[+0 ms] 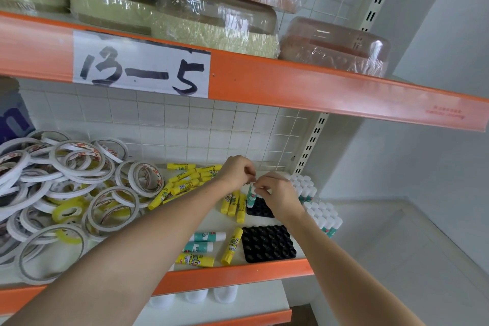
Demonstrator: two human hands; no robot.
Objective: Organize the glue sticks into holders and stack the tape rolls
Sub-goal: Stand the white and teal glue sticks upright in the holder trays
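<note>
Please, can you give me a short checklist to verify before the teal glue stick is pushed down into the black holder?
1. Right hand has a grip on the teal glue stick at its white cap: ok.
2. Stick upright over the rear black holder: ok.
3. Stick base seated in a socket: cannot tell, hidden.
4. Left hand clear of the sockets: ok.
5. Front black holder free for the next sticks: ok.
6. Loose yellow glue sticks away from the rear holder: not ok, they lie against its left edge.

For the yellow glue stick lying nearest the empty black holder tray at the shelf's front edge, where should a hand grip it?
Pinch the yellow glue stick across its middle from above: it lies flat and apart from its neighbours, long sides exposed, beside the black holder tray.
</note>
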